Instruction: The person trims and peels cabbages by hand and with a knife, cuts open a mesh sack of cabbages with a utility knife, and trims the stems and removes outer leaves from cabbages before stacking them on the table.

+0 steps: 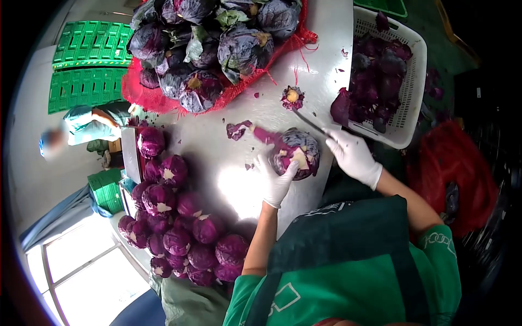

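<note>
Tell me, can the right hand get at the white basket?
Probably yes: the right hand is near the white basket and nothing seems to stand between, though that hand holds a knife.

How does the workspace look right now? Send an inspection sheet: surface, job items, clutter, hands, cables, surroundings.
Surface: grey, shiny table with a bright glare patch.
Job items: partly trimmed cabbage with a pale cut face; knife; leafy cabbages on red netting; pile of purple cabbages at left.
Clutter: cut stem piece near the knife tip, contact unclear; leaf scraps.
Hands: gloved left hand, thumb on the cabbage, fingers blurred, grip unclear; gloved right hand holds the knife.
Cables: nothing seen.
Surroundings: white basket of purple leaves at right; green crates and another person at left.
</note>
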A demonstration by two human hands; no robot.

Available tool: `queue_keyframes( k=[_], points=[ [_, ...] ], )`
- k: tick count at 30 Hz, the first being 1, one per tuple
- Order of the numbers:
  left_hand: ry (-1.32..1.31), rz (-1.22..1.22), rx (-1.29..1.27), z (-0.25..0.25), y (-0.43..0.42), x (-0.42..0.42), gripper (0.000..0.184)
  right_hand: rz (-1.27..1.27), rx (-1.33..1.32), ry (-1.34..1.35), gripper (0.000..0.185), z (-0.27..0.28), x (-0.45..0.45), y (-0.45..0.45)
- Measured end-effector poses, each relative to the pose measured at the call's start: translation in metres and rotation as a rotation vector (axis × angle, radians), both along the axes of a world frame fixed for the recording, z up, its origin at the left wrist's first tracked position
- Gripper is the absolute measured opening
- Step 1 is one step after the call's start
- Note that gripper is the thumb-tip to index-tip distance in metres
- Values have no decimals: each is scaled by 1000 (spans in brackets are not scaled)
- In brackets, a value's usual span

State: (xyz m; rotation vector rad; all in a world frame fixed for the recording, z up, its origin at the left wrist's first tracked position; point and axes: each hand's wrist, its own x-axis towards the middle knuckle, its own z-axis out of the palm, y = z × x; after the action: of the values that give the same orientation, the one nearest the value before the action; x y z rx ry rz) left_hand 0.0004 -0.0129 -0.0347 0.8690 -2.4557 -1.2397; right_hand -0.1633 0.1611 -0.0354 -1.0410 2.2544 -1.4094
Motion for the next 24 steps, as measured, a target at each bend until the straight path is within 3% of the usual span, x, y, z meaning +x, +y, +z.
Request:
queue_keyframes(
  k=[2,10,12,14,15,18,20,22,24],
  points=[
    [137,150,419,-2,7,4,69,9,-46,-45,36,3,17,-2],
    [165,81,479,11,12,-2,75,359,213,-2,47,16,6,-22],
    [86,18,497,17,7,-1,80,220,-19,46,43,-5,1,-23],
    [90,-60,391,9,4,7,80,35,321,-90,38,-27,-39,-19],
    [94,-53,372,7,4,8,81,16,308,-72,38,-46,-57,-13],
    [93,-26,412,7,2,10,81,15,412,-200,38,-3,-62,-16],
    [100,-31,326,1,1,13,81,80,281,-247,39,23,-39,-17],
    [63,-22,301,-3,1,16,78,67,-89,35,40,9,-1,-16],
    [162,110,441,-2,9,15,76,139,-20,21,42,17,25,-7]
  ],
)
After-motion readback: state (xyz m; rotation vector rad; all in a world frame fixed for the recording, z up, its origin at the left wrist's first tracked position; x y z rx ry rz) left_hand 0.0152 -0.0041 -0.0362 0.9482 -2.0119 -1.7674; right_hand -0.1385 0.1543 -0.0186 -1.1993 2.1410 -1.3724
